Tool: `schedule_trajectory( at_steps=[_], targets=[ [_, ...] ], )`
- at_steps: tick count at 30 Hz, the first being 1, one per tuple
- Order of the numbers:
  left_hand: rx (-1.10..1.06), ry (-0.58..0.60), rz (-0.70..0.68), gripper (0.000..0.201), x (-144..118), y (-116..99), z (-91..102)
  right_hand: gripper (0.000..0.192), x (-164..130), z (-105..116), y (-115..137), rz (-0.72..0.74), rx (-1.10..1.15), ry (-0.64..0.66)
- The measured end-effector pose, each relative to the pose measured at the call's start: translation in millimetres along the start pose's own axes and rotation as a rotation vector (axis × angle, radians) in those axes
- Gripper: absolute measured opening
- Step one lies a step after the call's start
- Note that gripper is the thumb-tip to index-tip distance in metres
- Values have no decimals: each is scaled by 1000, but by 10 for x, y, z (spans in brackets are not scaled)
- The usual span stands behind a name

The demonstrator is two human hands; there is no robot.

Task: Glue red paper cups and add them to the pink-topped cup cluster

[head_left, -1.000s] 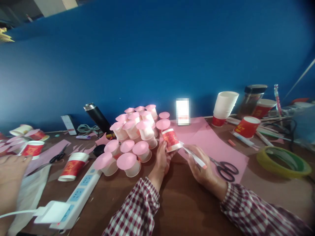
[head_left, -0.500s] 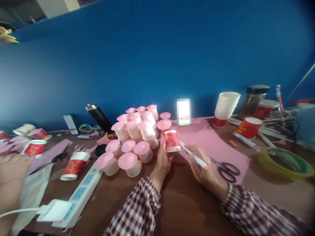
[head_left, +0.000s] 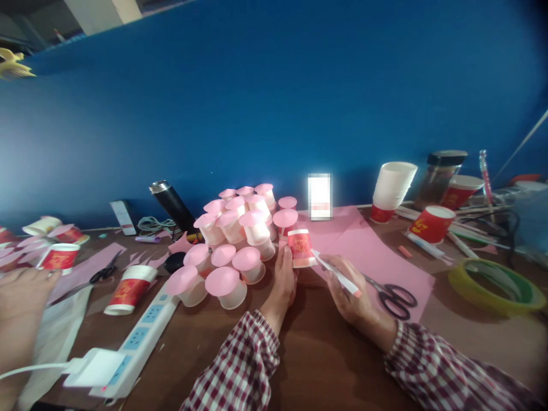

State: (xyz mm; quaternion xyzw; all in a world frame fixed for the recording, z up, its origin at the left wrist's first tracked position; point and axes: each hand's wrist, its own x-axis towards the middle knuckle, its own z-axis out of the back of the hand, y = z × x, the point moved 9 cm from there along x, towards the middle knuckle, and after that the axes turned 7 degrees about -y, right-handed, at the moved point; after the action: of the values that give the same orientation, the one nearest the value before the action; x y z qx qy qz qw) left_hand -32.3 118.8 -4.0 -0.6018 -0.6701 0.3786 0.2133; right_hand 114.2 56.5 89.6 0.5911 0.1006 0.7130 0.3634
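A small red paper cup [head_left: 301, 249] with gold print is in my left hand [head_left: 283, 278], whose fingers close on its left side. My right hand [head_left: 349, 291] grips a white marker [head_left: 342, 278] with an orange end. The marker's front tip is at the cup's right side; whether it touches cannot be made out. Just left of my left hand stand several white cups topped with pink paper discs [head_left: 222, 279]. Pink paper [head_left: 359, 245] lies behind my right hand, and scissors [head_left: 394, 301] rest on it.
Clear yellow-green tape [head_left: 496, 288], stacked white cups [head_left: 394, 182] and a red cup [head_left: 433, 224] are on the right. Leftward are a power strip [head_left: 143, 334], a tipped cup [head_left: 129, 290], a black flask [head_left: 171, 205] and another person's hand [head_left: 25, 291].
The cup in my left hand has turned and tilted slightly, its bottom edge a little lower. My right hand and the marker have barely moved.
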Motion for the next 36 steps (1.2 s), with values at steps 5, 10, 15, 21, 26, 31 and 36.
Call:
schedule_trajectory(
  at_steps=[5, 10, 15, 21, 26, 31, 36],
  targets=[
    [64, -59, -26, 34, -17, -48, -18, 22, -23, 6, -59, -65, 18, -13],
    [55, -48, -51, 39, 2, -52, 7, 16, -47, 16, -217, -231, 88, -60],
    [4, -12, -57, 33, 2, -89, -34, 23, -92, 37, -457, -411, 134, -147],
    [-154, 27, 65, 32, 5, -71, -84, 29, -143, 40, -599, -490, 154, -190],
    [-278, 118, 277, 57, -83, -16, -173, 30, -153, 31, -626, -489, 160, -181],
    [-278, 216, 347, 55, -153, -14, -243, 29, -146, 20, -621, -492, 181, -178],
    [-247, 219, 325, 42, -151, -10, -250, 29, -133, 30, -596, -476, 166, -180]
  ],
)
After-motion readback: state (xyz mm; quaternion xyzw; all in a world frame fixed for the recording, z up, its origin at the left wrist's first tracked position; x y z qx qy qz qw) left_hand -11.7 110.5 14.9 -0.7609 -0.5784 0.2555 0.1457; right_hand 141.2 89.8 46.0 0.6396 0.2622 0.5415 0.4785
